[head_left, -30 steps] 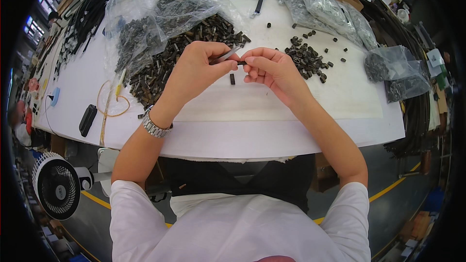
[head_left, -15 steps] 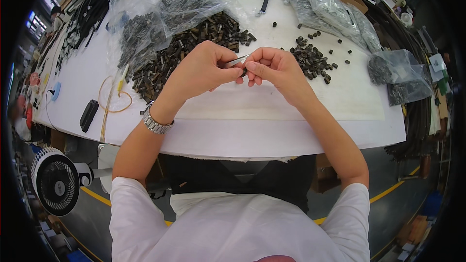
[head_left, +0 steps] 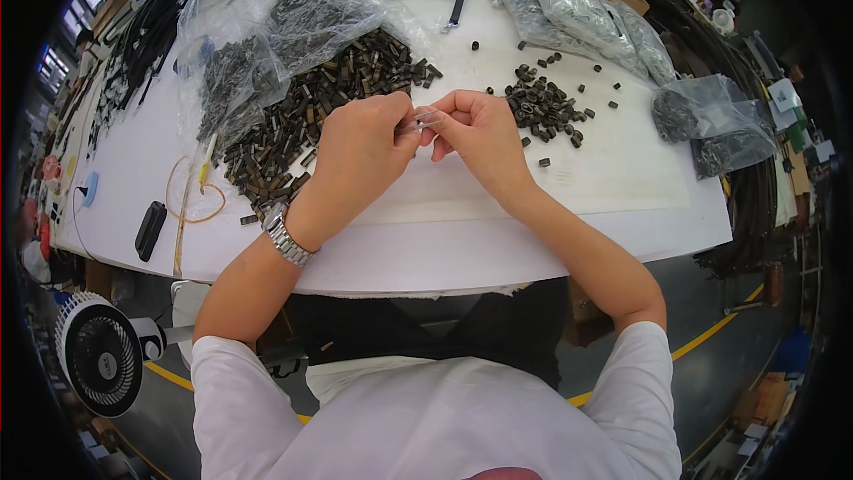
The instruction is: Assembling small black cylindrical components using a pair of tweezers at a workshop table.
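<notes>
Both hands raised off the counter point(head_left: 498, 213), meeting above its middle. Compared with a second ago they sit a touch closer together and nearer the far piles; the small dark piece that lay on the counter just under the fingertips then is no longer seen there. The thin metal piece point(head_left: 425, 118) remains bridged between the two hands, so the fitting work reads as ongoing, not finished.

Left hand point(head_left: 360, 147): fingers curled shut, thumb and forefinger pinched on the near end of the metal piece. Steel-link wristwatch point(head_left: 286, 236) on that wrist.

Right hand point(head_left: 484, 133): fingertips closed on the other end of the same piece; whether it also holds a small dark part I cannot tell, fingers cover it.

Materials:
- Metal piece: slim, pale, shiny, short strip or pin; detail too small to make out.
- Beyond the left hand: large heap of brown-black oblong parts point(head_left: 311, 116), dull, blocky, spilling from a crinkled clear plastic bag point(head_left: 267, 27).
- Just beyond the right hand: smaller pile of dark stubby ring-like parts point(head_left: 542, 107), some scattered loose.
- Further to the right-hand side: another clear bag of dark parts point(head_left: 711, 124).
- Counter surface: white, matte, smooth.
- Left of the left hand: yellow-orange cord loop point(head_left: 191, 191) and a flat black bar-shaped object point(head_left: 150, 229).
</notes>
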A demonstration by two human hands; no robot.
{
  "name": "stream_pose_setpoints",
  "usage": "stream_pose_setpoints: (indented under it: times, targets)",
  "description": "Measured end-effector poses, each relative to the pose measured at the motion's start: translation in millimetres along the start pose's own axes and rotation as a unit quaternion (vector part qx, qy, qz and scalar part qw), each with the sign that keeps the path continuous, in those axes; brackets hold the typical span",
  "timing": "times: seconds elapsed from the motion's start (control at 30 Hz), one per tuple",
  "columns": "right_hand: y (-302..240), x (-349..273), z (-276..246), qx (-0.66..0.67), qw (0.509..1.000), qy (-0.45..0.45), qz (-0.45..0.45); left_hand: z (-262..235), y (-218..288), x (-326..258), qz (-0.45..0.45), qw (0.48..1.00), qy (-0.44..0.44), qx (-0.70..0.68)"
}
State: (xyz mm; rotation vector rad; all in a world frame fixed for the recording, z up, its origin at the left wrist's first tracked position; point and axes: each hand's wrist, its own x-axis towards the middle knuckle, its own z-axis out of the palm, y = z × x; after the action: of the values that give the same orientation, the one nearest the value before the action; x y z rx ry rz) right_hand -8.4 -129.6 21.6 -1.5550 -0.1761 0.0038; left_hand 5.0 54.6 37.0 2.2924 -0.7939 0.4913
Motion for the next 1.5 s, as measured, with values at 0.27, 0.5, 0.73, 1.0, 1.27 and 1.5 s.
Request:
stream_pose_setpoints:
  times: [0.27,0.5,0.73,1.0,1.27,1.5]
  targets:
    - [9.3,4.3,-6.4,0.020,0.999,-0.005,0.026,2.1,-0.8,-1.3,0.064,0.996,0.019,0.066]
    - [0.7,-0.4,-3.2,0.093,0.995,-0.014,0.031,4.2,0.3,-2.1,0.076,0.996,0.034,0.043]
    - [-0.9,-1.4,-0.5,0.056,0.998,0.009,0.023,4.1,-4.3,-0.5,0.071,0.994,0.066,0.042]
    - [-4.0,-6.1,4.3,-0.054,0.998,0.030,-0.018,-0.8,1.5,-0.3,0.022,0.998,0.056,-0.017]
    - [2.5,-1.9,-4.7,0.268,0.952,-0.059,0.138,1.2,-4.0,-1.6,0.111,0.991,0.067,0.045]
    - [3.0,2.0,-17.1,0.220,0.962,-0.069,0.147,4.5,-10.9,-0.4,0.118,0.991,0.061,0.030]
